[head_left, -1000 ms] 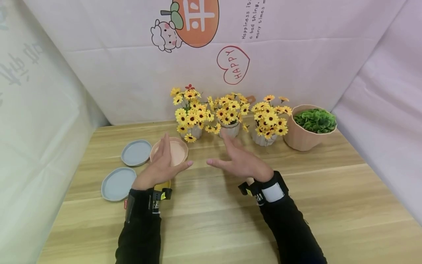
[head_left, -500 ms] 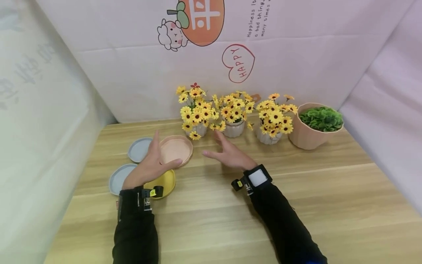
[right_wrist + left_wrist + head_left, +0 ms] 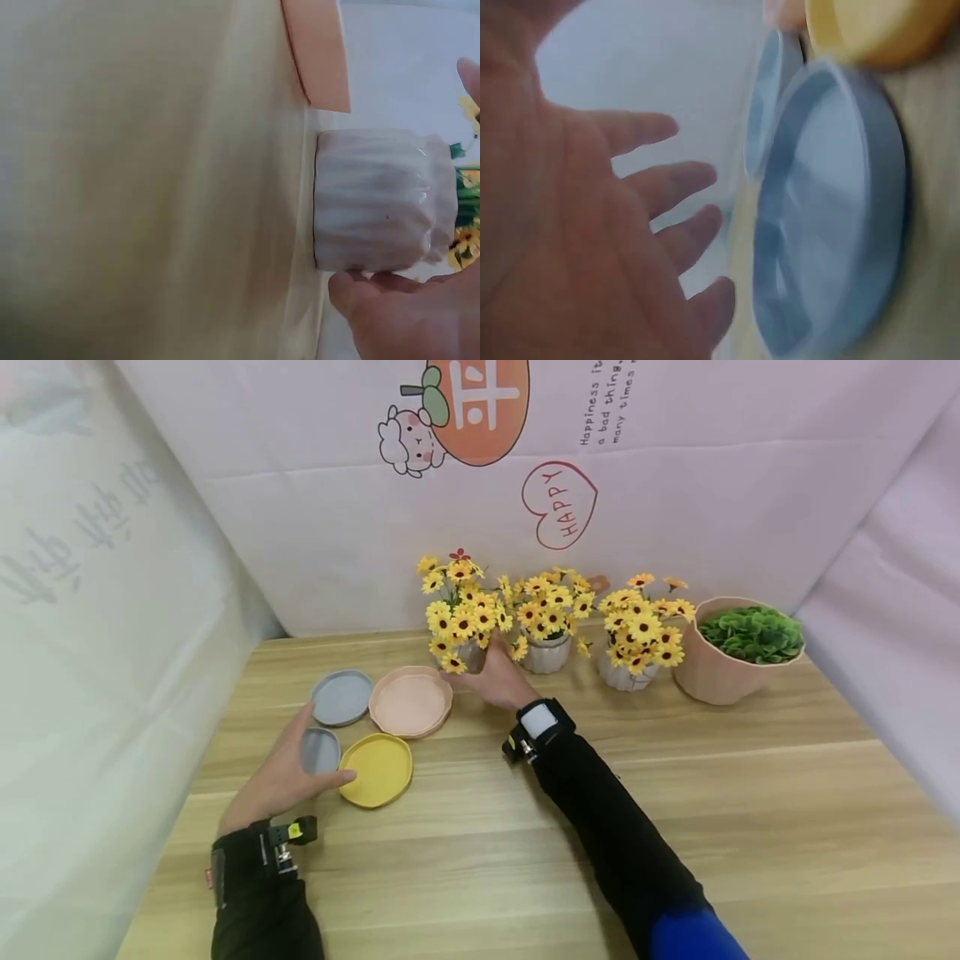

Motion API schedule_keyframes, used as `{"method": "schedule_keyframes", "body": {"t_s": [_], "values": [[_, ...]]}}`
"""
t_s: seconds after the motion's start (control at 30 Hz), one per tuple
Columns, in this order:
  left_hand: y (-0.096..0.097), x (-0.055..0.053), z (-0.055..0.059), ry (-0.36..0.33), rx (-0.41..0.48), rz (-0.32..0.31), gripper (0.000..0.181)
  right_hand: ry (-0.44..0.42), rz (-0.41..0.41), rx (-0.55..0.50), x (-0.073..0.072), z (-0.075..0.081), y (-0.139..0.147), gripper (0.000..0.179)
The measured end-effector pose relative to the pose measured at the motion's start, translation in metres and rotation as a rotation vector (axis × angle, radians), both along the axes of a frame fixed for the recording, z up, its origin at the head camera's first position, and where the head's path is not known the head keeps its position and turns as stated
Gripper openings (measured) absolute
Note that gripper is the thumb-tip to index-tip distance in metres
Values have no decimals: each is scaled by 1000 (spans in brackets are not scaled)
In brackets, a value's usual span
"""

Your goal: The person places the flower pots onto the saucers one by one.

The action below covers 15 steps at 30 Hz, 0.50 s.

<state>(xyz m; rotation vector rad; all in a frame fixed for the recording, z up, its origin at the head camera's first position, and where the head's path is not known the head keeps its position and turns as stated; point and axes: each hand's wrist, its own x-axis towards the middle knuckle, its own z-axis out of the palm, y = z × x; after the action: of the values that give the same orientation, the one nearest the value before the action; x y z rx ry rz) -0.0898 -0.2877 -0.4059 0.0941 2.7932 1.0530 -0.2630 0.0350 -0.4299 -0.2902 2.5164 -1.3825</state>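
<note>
My right hand point(image 3: 501, 678) reaches to the leftmost potted yellow daisy point(image 3: 463, 620). In the right wrist view its fingers point(image 3: 375, 300) lie against one side of the white ribbed pot point(image 3: 375, 199), while the thumb point(image 3: 471, 79) stands apart from it. My left hand point(image 3: 277, 781) is spread with nothing in it, partly covering the nearer grey-blue saucer point(image 3: 321, 750). The left wrist view has that hand point(image 3: 607, 202) beside this saucer point(image 3: 840, 187). A second grey-blue saucer point(image 3: 342, 697), a pink saucer point(image 3: 410, 702) and a yellow saucer point(image 3: 377, 770) lie close by.
Two more daisy pots point(image 3: 546, 655) point(image 3: 628, 677) stand in the back row. At its right end is a large pink planter point(image 3: 712, 672) with green leaves point(image 3: 752, 635). White printed cloth point(image 3: 330, 552) hangs behind the wooden table point(image 3: 465, 860).
My right hand has moved left and forward to the leftmost daisy pot. The left hand has drawn back leftward, uncovering the pink and yellow saucers. The view has shifted slightly left.
</note>
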Motion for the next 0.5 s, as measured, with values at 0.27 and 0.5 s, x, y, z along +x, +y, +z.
{"method": "schedule_keyframes", "body": {"t_s": [0.27, 0.5], "values": [[12, 3, -6, 20, -83, -55, 130, 377, 207, 392, -71, -52, -8, 41], [42, -4, -7, 72, -203, -143, 111, 798, 338, 974, -233, -236, -14, 31]]}}
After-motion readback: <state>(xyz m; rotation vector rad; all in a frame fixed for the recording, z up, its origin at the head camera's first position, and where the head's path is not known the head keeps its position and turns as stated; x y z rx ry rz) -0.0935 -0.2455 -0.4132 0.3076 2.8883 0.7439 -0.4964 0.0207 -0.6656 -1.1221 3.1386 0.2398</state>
